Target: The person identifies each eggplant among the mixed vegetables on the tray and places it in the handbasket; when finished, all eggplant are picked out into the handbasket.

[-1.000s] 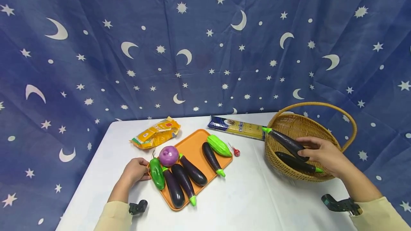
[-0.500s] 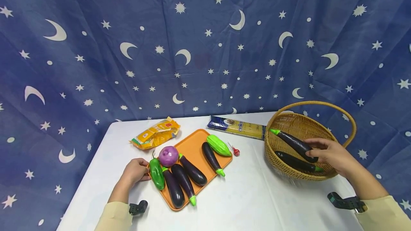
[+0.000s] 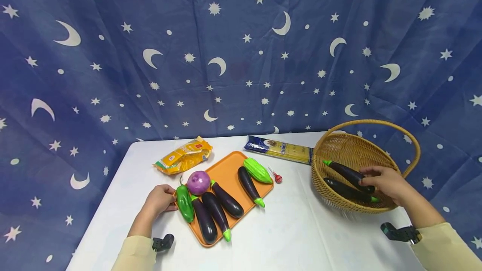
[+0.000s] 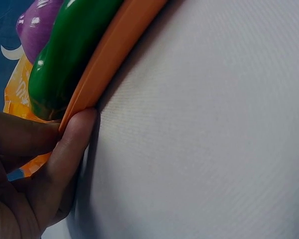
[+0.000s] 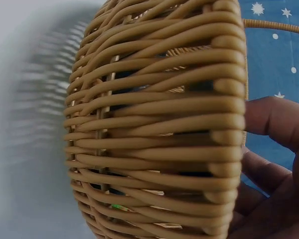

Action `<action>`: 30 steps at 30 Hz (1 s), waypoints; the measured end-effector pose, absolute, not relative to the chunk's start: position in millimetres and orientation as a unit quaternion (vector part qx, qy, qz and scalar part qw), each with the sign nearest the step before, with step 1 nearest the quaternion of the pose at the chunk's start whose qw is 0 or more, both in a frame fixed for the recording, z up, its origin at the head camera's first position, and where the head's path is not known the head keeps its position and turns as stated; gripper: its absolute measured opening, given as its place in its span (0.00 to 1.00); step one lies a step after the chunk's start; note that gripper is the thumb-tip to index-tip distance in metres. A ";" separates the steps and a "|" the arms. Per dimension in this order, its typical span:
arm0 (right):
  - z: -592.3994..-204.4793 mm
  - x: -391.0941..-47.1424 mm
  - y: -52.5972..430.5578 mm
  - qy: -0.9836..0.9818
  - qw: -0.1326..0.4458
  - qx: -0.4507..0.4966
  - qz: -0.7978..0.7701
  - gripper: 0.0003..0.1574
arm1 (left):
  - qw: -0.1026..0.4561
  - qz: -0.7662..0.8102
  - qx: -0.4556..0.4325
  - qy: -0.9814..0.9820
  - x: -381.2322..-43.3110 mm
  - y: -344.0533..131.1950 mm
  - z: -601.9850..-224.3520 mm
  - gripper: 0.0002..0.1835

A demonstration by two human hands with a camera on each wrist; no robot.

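My left hand (image 3: 160,199) pinches the left rim of an orange tray (image 3: 227,166); the left wrist view shows thumb and finger (image 4: 78,130) on that edge. Beside them lies a green pepper (image 3: 184,204). On the tray are a purple onion (image 3: 198,182), several dark eggplants (image 3: 216,209) and a light green ridged vegetable (image 3: 257,170). Inside the wicker basket (image 3: 320,183), my right hand (image 3: 384,182) grips the blunt end of an eggplant (image 3: 347,173). Another eggplant (image 3: 348,190) lies in front of it. In the right wrist view, the basket wall (image 5: 159,119) hides the held eggplant's grip.
A yellow-orange packet (image 3: 184,157) lies at the back left of the white table (image 3: 286,229). A long packet of pasta (image 3: 280,149) reaches the basket's left side. Near the tray's right corner is a red lollipop (image 3: 278,178). The basket's tall handle (image 3: 376,121) arches behind my right hand.
My right hand has moved the eggplant rightward and lower into the basket, away from its left rim. The left hand and tray have stayed in place.
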State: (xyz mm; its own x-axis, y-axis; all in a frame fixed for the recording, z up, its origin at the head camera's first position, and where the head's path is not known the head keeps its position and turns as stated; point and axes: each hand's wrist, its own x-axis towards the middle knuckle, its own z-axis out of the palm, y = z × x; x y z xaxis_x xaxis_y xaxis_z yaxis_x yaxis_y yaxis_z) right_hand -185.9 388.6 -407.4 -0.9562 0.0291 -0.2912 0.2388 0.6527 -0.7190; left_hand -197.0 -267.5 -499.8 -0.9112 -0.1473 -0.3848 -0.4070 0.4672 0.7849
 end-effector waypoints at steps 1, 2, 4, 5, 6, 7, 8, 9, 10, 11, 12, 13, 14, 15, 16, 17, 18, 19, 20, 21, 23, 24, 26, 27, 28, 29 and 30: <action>-407.8 -186.5 389.1 0.902 0.130 0.072 -0.405 0.39 | 0.132 0.488 -0.164 0.847 -197.1 -267.4 -499.9 0.11; -407.9 -186.9 389.4 0.904 0.133 0.070 -0.401 0.38 | 0.131 0.487 -0.165 0.847 -197.1 -267.2 -500.0 0.11; -408.7 -187.6 389.4 0.908 0.136 0.064 -0.391 0.37 | 0.130 0.487 -0.165 0.848 -196.8 -267.0 -499.8 0.11; -409.1 -187.9 389.3 0.910 0.137 0.060 -0.387 0.36 | 0.130 0.487 -0.164 0.848 -196.6 -266.9 -499.7 0.11; -409.4 -188.1 389.0 0.910 0.138 0.057 -0.386 0.36 | 0.131 0.487 -0.164 0.848 -196.4 -266.9 -499.8 0.11; -409.8 -188.2 388.8 0.912 0.138 0.054 -0.382 0.36 | 0.131 0.487 -0.163 0.848 -196.0 -266.9 -499.4 0.10; -410.3 -188.3 388.5 0.913 0.139 0.054 -0.380 0.35 | 0.131 0.488 -0.162 0.848 -195.7 -266.7 -498.9 0.10; -410.8 -188.4 388.3 0.914 0.140 0.054 -0.378 0.35 | 0.131 0.489 -0.160 0.848 -195.4 -266.7 -498.6 0.10; -411.0 -188.5 388.1 0.915 0.139 0.053 -0.375 0.35 | 0.131 0.490 -0.160 0.847 -195.5 -266.7 -498.5 0.10; -411.2 -188.7 388.0 0.918 0.136 0.052 -0.369 0.36 | 0.131 0.491 -0.160 0.846 -195.4 -266.5 -498.3 0.10; -411.4 -188.9 388.0 0.921 0.134 0.050 -0.363 0.36 | 0.131 0.492 -0.161 0.846 -195.4 -266.5 -498.3 0.10; -411.6 -189.1 388.0 0.923 0.132 0.050 -0.358 0.36 | 0.131 0.492 -0.161 0.846 -195.2 -266.4 -498.2 0.10; -411.9 -189.4 388.0 0.925 0.130 0.052 -0.354 0.36 | 0.130 0.492 -0.161 0.845 -195.1 -266.2 -498.0 0.10; -412.0 -189.7 387.9 0.926 0.127 0.052 -0.351 0.36 | 0.130 0.492 -0.161 0.845 -195.1 -266.2 -498.3 0.10; -412.0 -189.9 387.8 0.928 0.124 0.053 -0.348 0.36 | 0.130 0.493 -0.162 0.845 -195.1 -266.1 -498.6 0.10; -411.5 -190.2 387.8 0.930 0.120 0.054 -0.342 0.36 | 0.130 0.494 -0.162 0.844 -194.8 -266.0 -498.5 0.10; -411.6 -190.3 388.0 0.933 0.117 0.054 -0.337 0.36 | 0.129 0.494 -0.160 0.845 -194.6 -266.0 -498.5 0.10; -411.2 -190.3 388.0 0.935 0.114 0.055 -0.331 0.36 | 0.130 0.496 -0.159 0.844 -194.4 -266.0 -498.3 0.10; -410.4 -190.4 388.0 0.937 0.109 0.058 -0.325 0.37 | 0.130 0.497 -0.159 0.843 -194.2 -266.0 -498.2 0.10; -409.3 -190.4 388.2 0.940 0.105 0.059 -0.319 0.37 | 0.130 0.497 -0.158 0.843 -194.1 -266.2 -498.4 0.10; -407.3 -190.3 388.4 0.946 0.093 0.062 -0.305 0.38 | 0.131 0.500 -0.158 0.842 -193.8 -266.5 -497.9 0.10; -406.5 -190.2 388.4 0.947 0.089 0.065 -0.303 0.38 | 0.131 0.500 -0.157 0.842 -193.6 -266.6 -497.6 0.10; -403.6 -189.9 387.6 0.947 0.080 0.070 -0.302 0.38 | 0.131 0.501 -0.156 0.841 -194.0 -266.8 -497.2 0.10; -402.1 -189.6 387.2 0.946 0.078 0.071 -0.306 0.38 | 0.131 0.500 -0.155 0.842 -194.1 -266.9 -497.0 0.10; -401.1 -189.1 386.7 0.946 0.075 0.071 -0.309 0.39 | 0.131 0.501 -0.154 0.841 -194.5 -267.0 -496.7 0.11; -399.8 -188.4 385.4 0.944 0.073 0.069 -0.313 0.39 | 0.132 0.502 -0.154 0.841 -194.7 -267.1 -496.4 0.11; -397.8 -187.5 383.4 0.943 0.069 0.065 -0.319 0.39 | 0.132 0.503 -0.153 0.841 -194.9 -267.3 -496.2 0.11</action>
State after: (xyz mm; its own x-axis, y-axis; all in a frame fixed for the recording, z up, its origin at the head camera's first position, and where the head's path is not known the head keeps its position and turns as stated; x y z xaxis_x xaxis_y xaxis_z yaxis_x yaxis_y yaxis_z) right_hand -187.5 383.4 -397.8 -0.9820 0.0782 -0.1719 0.1665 0.7879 -0.5929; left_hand -194.9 -267.3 -496.2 -0.9186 -0.1242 -0.3753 -0.3894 0.4480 0.8048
